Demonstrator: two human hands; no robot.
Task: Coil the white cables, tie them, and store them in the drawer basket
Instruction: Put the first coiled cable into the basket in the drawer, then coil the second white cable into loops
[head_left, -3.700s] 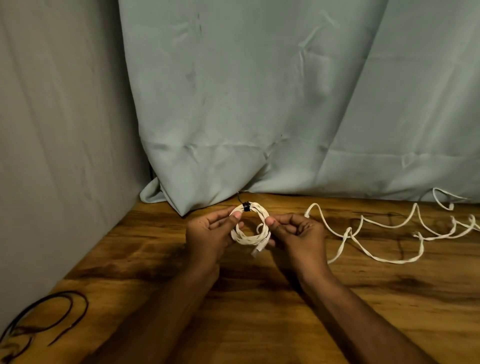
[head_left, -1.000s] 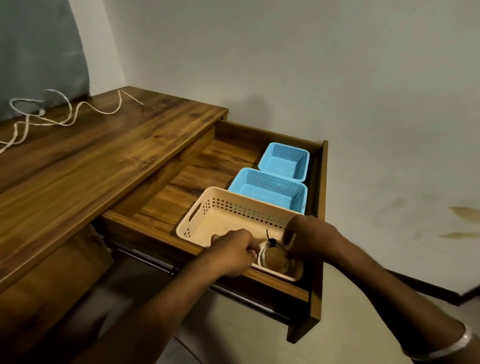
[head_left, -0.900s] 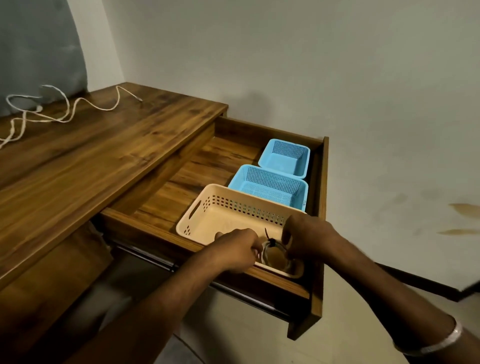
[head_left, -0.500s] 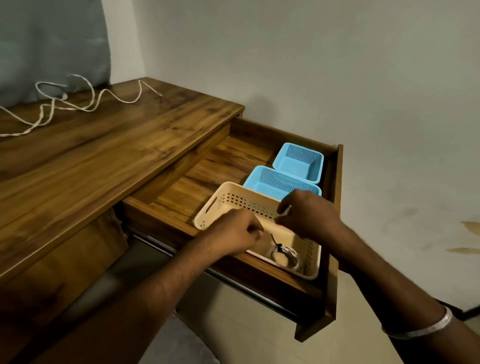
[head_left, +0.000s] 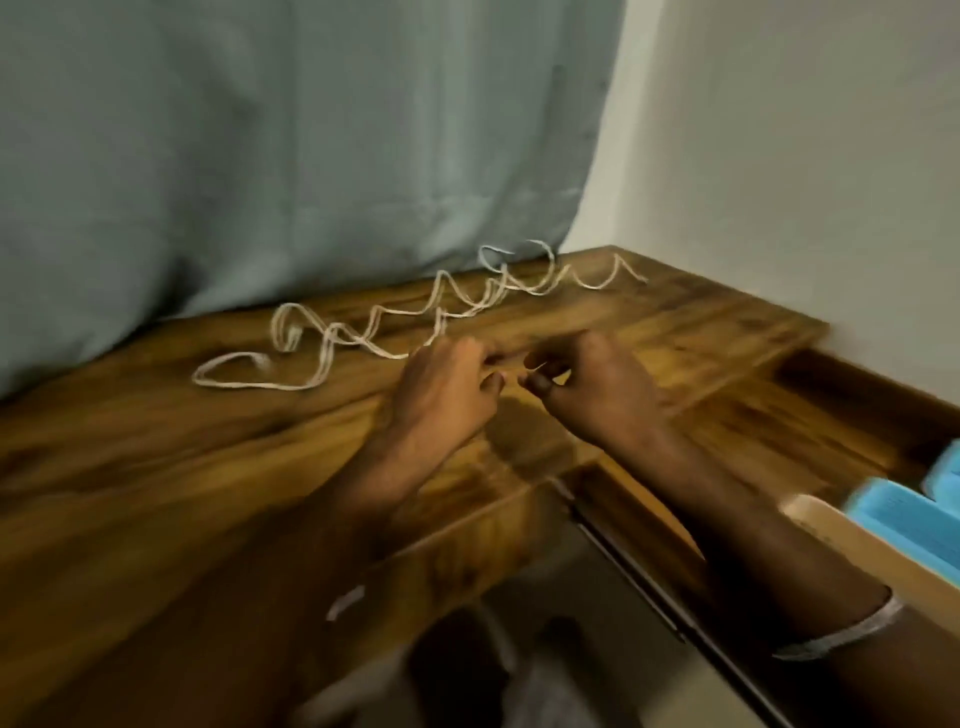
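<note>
One loose white cable (head_left: 415, 312) lies in wavy loops along the back of the wooden worktop (head_left: 156, 467), just in front of the grey-green curtain (head_left: 260, 156); uncoiled, untied. Both hands hover above the worktop's near edge, close together, the cable's nearest bend just beyond them. Left hand (head_left: 447, 389): fingers curled, nothing visibly held; whether its fingertips touch the cable cannot be told through the motion blur. Right hand (head_left: 587, 389): fingers curled, thumb and forefinger drawn together as if pinching something thin and pale, identity unclear. A bangle (head_left: 852, 631) sits on the right wrist.

At the right the drawer (head_left: 779, 441) stands open, with the rim of the beige basket (head_left: 857, 545) and a blue basket (head_left: 893, 512) at the frame edge. Judgement: the drawer is left open because storing is not finished, and the hands are placed to start gathering this cable.
</note>
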